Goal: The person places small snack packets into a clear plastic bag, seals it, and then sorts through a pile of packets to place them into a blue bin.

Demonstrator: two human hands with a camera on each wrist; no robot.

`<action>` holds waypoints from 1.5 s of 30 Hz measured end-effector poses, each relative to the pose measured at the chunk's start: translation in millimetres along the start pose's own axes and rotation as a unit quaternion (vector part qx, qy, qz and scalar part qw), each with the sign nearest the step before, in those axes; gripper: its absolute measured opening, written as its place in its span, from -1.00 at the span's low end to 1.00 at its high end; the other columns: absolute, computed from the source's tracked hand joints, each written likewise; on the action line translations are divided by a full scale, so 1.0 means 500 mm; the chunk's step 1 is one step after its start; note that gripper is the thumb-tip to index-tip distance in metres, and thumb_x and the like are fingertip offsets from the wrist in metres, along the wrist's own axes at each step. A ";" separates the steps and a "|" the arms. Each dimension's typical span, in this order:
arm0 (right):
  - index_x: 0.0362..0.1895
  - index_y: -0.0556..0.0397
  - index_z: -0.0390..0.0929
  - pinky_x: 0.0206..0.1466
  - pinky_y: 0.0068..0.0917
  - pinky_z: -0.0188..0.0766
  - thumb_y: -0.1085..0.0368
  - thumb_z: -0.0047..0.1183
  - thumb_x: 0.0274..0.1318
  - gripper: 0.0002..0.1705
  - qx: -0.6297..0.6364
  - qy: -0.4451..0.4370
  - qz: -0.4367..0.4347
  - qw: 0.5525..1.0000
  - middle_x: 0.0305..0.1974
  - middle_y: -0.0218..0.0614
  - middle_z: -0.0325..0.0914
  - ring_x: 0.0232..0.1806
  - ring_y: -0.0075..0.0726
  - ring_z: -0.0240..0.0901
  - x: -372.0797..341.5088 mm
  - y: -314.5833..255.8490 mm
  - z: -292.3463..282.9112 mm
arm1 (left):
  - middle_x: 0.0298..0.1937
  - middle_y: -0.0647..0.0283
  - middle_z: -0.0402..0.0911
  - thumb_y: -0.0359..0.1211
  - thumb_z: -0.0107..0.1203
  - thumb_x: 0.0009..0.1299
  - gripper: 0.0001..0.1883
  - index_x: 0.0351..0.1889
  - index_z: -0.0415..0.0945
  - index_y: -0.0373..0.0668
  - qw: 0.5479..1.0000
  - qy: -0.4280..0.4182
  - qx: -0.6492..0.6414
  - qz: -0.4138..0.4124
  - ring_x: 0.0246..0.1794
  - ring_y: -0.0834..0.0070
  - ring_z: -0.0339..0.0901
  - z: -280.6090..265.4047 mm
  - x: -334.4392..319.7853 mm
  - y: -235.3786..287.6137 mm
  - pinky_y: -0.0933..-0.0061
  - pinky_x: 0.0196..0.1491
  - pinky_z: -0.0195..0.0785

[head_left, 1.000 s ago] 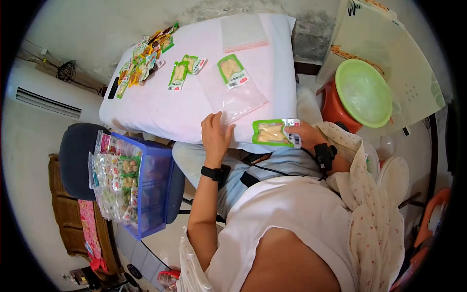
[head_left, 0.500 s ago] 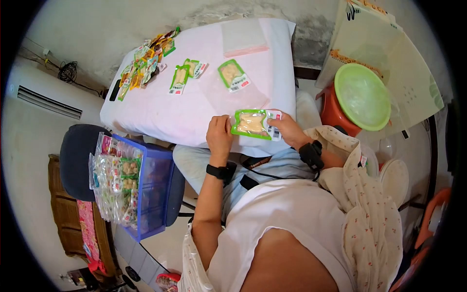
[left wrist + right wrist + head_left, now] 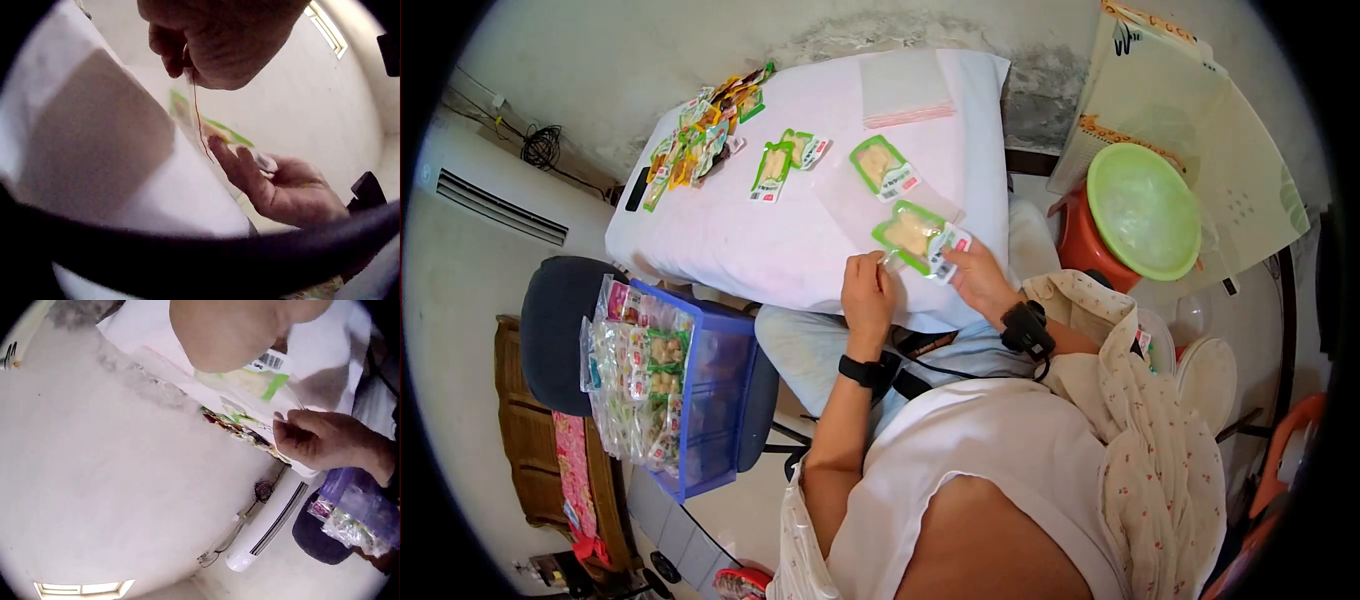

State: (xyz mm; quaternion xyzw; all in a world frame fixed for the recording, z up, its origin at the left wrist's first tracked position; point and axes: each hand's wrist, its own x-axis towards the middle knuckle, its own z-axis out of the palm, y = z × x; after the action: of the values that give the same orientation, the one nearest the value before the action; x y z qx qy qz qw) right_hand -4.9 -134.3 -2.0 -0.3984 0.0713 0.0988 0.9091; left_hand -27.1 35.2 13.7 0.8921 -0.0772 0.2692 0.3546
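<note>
My left hand (image 3: 867, 298) pinches the edge of a clear plastic bag (image 3: 837, 208) at the table's near side. A thin red line runs along that edge (image 3: 199, 115) in the left wrist view. My right hand (image 3: 982, 282) grips the printed end of a green-bordered snack packet (image 3: 908, 234) with pale pieces inside. This packet overlaps the near end of the bag, tilted away from me; I cannot tell whether it is inside. A second green-bordered packet (image 3: 876, 162) lies farther back, over the bag's far part in this view.
Two similar packets (image 3: 772, 172) lie left of the bag. A pile of mixed packets (image 3: 700, 135) and a black phone (image 3: 638, 189) occupy the table's left end. Flat clear bags (image 3: 905, 85) are stacked at the back. A blue crate (image 3: 720, 390) of packed bags stands left; a green basin (image 3: 1145, 210) right.
The right hand has carried its packet left and forward, from the table's near edge onto the bag. The left hand has shifted slightly right and now pinches the bag's edge.
</note>
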 end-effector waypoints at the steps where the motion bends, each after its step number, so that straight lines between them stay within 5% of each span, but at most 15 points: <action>1: 0.15 0.19 0.26 0.08 -0.33 0.41 0.48 -0.15 0.18 -0.58 0.049 -0.041 0.040 0.997 -0.02 -0.18 0.47 -0.04 -0.29 0.47 -0.002 0.001 0.010 | -0.29 0.07 0.46 -0.57 0.00 0.19 -0.78 -0.19 0.48 -0.24 1.000 -0.010 0.002 -0.009 -0.30 0.12 0.46 0.004 -0.004 0.006 0.24 -0.26 0.36; 4: 0.19 0.14 0.20 0.04 -0.24 0.47 0.40 -0.17 0.23 -0.57 0.074 -0.111 0.117 0.984 -0.02 -0.16 0.46 -0.06 -0.25 0.50 0.004 -0.005 0.017 | -0.29 0.07 0.45 -0.55 0.02 0.19 -0.79 -0.19 0.48 -0.23 1.000 -0.013 -0.013 -0.006 -0.30 0.11 0.45 0.019 -0.013 0.016 0.23 -0.27 0.35; 9: 0.16 0.12 0.21 -0.41 -0.39 0.56 0.33 -0.17 0.22 -0.58 -0.354 -0.152 0.220 0.896 -0.13 -0.14 0.46 -0.37 -0.35 0.56 0.013 -0.067 0.013 | -0.34 0.08 0.43 -0.55 0.02 0.22 -0.82 -0.20 0.47 -0.23 1.000 -0.009 0.000 -0.012 -0.38 0.17 0.46 0.020 -0.025 0.004 0.31 -0.35 0.35; 15: 0.16 0.09 0.23 -0.43 -0.47 0.53 0.36 -0.17 0.23 -0.59 -0.230 -0.112 0.158 0.954 -0.26 -0.17 0.50 -0.39 -0.36 0.54 0.065 -0.034 0.039 | -0.33 0.06 0.44 -0.55 0.02 0.21 -0.81 -0.20 0.47 -0.25 1.000 0.004 -0.019 0.007 -0.35 0.14 0.46 0.026 -0.030 0.014 0.28 -0.32 0.35; 25: 0.22 0.07 0.19 -0.31 -0.35 0.56 0.44 -0.19 0.15 -0.50 -0.181 -0.133 0.243 0.944 -0.26 -0.19 0.50 -0.38 -0.30 0.54 0.135 0.003 0.038 | -0.33 0.05 0.43 -0.54 0.02 0.21 -0.80 -0.19 0.45 -0.26 0.999 0.013 -0.032 -0.009 -0.35 0.14 0.45 0.026 -0.035 0.009 0.27 -0.29 0.35; 28: 0.23 0.09 0.17 -0.22 -0.29 0.54 0.47 -0.23 0.12 -0.48 -0.128 -0.127 0.213 0.960 -0.16 -0.14 0.47 -0.26 -0.24 0.52 0.131 0.012 0.038 | -0.35 0.07 0.42 -0.55 0.02 0.20 -0.77 -0.16 0.45 -0.26 0.998 0.019 -0.041 -0.034 -0.36 0.17 0.44 0.021 -0.032 0.003 0.29 -0.29 0.35; 30: 0.22 0.13 0.16 -0.12 -0.23 0.48 0.50 -0.26 0.12 -0.48 -0.391 -0.271 -0.132 0.869 -0.02 -0.09 0.40 -0.08 -0.18 0.47 0.156 0.079 -0.031 | -0.38 0.09 0.39 -0.57 0.02 0.20 -0.75 -0.13 0.44 -0.27 0.998 0.022 -0.046 -0.043 -0.39 0.22 0.43 0.018 -0.032 -0.001 0.33 -0.31 0.35; 31: 0.22 0.13 0.16 -0.12 -0.23 0.48 0.50 -0.26 0.12 -0.48 -0.393 -0.274 -0.131 0.868 -0.02 -0.09 0.40 -0.08 -0.18 0.47 0.132 0.066 -0.007 | -0.38 0.09 0.39 -0.58 0.02 0.19 -0.74 -0.13 0.44 -0.27 0.997 0.021 -0.053 -0.045 -0.40 0.24 0.43 0.018 -0.035 0.001 0.34 -0.31 0.35; 33: 0.24 0.17 0.11 -0.04 -0.19 0.40 0.51 -0.30 0.12 -0.47 -0.051 -0.045 0.104 0.992 0.09 -0.10 0.31 0.04 -0.12 0.40 0.061 0.007 0.075 | -0.39 0.10 0.39 -0.58 0.02 0.19 -0.74 -0.14 0.44 -0.27 0.997 0.017 -0.062 -0.048 -0.41 0.25 0.43 0.015 -0.038 0.007 0.35 -0.32 0.35; 37: 0.28 0.07 0.12 -0.06 -0.22 0.41 0.48 -0.22 0.14 -0.43 0.042 -0.110 0.147 0.982 0.05 -0.15 0.39 -0.01 -0.13 0.45 0.117 0.045 0.039 | -0.37 0.08 0.41 -0.58 0.01 0.19 -0.75 -0.14 0.44 -0.26 0.998 0.016 -0.059 -0.028 -0.40 0.21 0.44 0.014 -0.034 0.017 0.31 -0.32 0.34; 39: 0.22 0.14 0.15 -0.01 -0.19 0.36 0.47 -0.25 0.13 -0.49 -0.353 -0.280 -0.142 0.881 0.14 -0.12 0.29 0.09 -0.07 0.39 0.177 0.094 -0.006 | -0.34 0.06 0.43 -0.57 0.00 0.19 -0.76 -0.15 0.44 -0.25 0.997 0.008 -0.067 -0.032 -0.37 0.15 0.44 0.017 -0.033 0.018 0.27 -0.32 0.34; 40: 0.22 0.14 0.15 -0.01 -0.19 0.36 0.47 -0.25 0.13 -0.49 -0.353 -0.281 -0.143 0.881 0.14 -0.12 0.29 0.09 -0.07 0.39 0.172 0.080 0.015 | -0.34 0.06 0.43 -0.57 0.01 0.19 -0.76 -0.15 0.44 -0.25 0.998 0.011 -0.062 -0.026 -0.38 0.15 0.44 0.020 -0.034 0.017 0.27 -0.32 0.34; 41: 0.20 0.16 0.16 0.03 -0.16 0.33 0.47 -0.26 0.12 -0.51 -0.152 -0.202 0.005 0.967 0.16 -0.11 0.26 0.14 -0.04 0.33 0.155 0.053 0.056 | -0.34 0.06 0.43 -0.57 0.01 0.19 -0.76 -0.15 0.43 -0.25 0.998 0.013 -0.056 -0.022 -0.38 0.15 0.44 0.022 -0.035 0.016 0.27 -0.32 0.34; 42: 0.18 0.18 0.16 0.06 -0.12 0.29 0.47 -0.27 0.11 -0.52 0.060 -0.107 0.154 0.980 0.18 -0.10 0.22 0.19 -0.01 0.28 0.144 0.035 0.084 | -0.34 0.06 0.43 -0.57 0.01 0.19 -0.76 -0.15 0.43 -0.25 0.998 0.014 -0.055 -0.022 -0.38 0.15 0.44 0.023 -0.034 0.016 0.27 -0.32 0.34; 45: 0.19 0.18 0.14 0.12 -0.09 0.22 0.48 -0.29 0.09 -0.49 0.042 -0.093 0.176 0.979 0.21 -0.09 0.18 0.26 0.00 0.18 0.143 0.025 0.102 | -0.34 0.06 0.43 -0.56 0.02 0.19 -0.75 -0.15 0.43 -0.25 0.998 0.009 -0.055 -0.029 -0.38 0.17 0.45 0.018 -0.034 0.018 0.28 -0.32 0.34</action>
State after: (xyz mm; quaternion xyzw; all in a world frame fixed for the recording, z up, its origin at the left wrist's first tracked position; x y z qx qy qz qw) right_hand 64.1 -79.4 8.6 -0.3306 0.0594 0.2904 0.8960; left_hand -40.5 21.5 4.3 0.8707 -0.0628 0.2620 0.4114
